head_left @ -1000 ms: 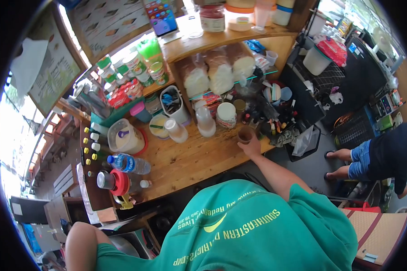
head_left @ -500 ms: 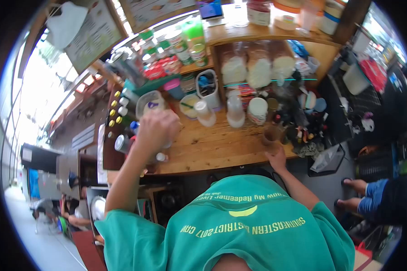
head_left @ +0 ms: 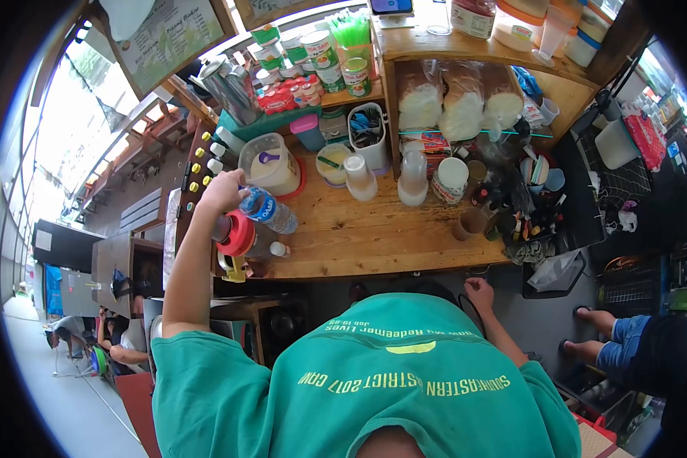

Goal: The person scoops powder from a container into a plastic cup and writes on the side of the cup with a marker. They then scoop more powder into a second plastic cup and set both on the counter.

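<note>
My left hand [head_left: 223, 191] is closed around the cap end of a clear plastic water bottle [head_left: 269, 210] with a blue label, on the left of the wooden counter [head_left: 351, 248]. Just below that bottle is a red-lidded container [head_left: 237, 233] with a yellow handle. Behind the hand, a clear tub [head_left: 286, 179] of pale contents holds a purple scoop [head_left: 269, 157]. My right hand [head_left: 478, 294] hangs past the counter's front edge, its fingers loosely curled with nothing visible in them. A brownish cup [head_left: 471, 224] stands on the counter above it.
Stacked plastic cups [head_left: 414, 179] and a white tub [head_left: 450, 179] stand mid-counter. Bagged bread [head_left: 462, 103] fills a shelf behind. Several cans [head_left: 318, 49] line the back left. A person's legs [head_left: 607, 324] show at the right.
My left hand has moved left and slightly down, onto the bottle's top. My right hand has dropped from beside the brownish cup to below the counter's edge. The view has steadied.
</note>
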Action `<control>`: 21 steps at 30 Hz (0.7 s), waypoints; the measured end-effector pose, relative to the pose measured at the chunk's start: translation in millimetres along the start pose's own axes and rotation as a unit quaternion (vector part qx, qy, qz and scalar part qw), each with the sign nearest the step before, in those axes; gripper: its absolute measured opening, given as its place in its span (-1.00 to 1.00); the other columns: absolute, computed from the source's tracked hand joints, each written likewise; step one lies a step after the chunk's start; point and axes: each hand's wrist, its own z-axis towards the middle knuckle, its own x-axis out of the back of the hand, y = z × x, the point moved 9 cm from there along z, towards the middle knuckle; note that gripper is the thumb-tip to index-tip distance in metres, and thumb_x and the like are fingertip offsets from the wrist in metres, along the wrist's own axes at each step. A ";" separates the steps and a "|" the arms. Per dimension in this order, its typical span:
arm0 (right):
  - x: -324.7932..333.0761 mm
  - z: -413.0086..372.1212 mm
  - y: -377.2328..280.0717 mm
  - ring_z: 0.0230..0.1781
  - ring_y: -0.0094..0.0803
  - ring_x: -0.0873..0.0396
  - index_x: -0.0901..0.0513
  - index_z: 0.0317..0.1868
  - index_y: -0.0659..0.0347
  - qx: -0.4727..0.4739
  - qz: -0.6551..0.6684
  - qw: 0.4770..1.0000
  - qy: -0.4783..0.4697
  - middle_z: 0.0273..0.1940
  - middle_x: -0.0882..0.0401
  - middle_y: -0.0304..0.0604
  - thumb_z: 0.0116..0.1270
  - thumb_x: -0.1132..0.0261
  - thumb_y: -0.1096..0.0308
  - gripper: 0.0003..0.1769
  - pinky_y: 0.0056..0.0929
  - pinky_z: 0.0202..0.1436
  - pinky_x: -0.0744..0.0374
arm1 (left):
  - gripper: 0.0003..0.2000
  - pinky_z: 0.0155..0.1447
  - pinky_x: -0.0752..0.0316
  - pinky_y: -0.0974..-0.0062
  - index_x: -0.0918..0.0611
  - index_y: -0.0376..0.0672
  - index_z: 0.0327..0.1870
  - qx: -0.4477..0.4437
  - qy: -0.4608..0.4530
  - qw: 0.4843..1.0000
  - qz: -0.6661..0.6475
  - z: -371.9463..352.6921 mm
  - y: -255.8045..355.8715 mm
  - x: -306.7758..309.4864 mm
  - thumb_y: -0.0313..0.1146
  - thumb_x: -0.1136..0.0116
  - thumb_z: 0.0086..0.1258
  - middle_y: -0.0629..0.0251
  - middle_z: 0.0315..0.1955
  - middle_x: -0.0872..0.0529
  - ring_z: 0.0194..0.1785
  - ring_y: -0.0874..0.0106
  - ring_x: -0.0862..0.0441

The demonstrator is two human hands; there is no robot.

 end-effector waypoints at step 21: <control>8.5 -24.2 -47.8 -0.11 -0.14 -0.80 -0.81 -0.06 0.16 -0.056 -0.027 0.995 -0.074 -0.14 -0.84 -0.07 0.32 -0.44 0.21 -0.73 -0.22 0.03 -0.70 | -0.76 -0.07 -0.62 0.03 -0.75 -0.10 -0.14 -0.375 -0.025 0.923 -0.087 -17.5 281.6 26.7 -0.22 -0.45 0.26 0.03 -0.34 -0.81 -0.21 -0.03 -0.76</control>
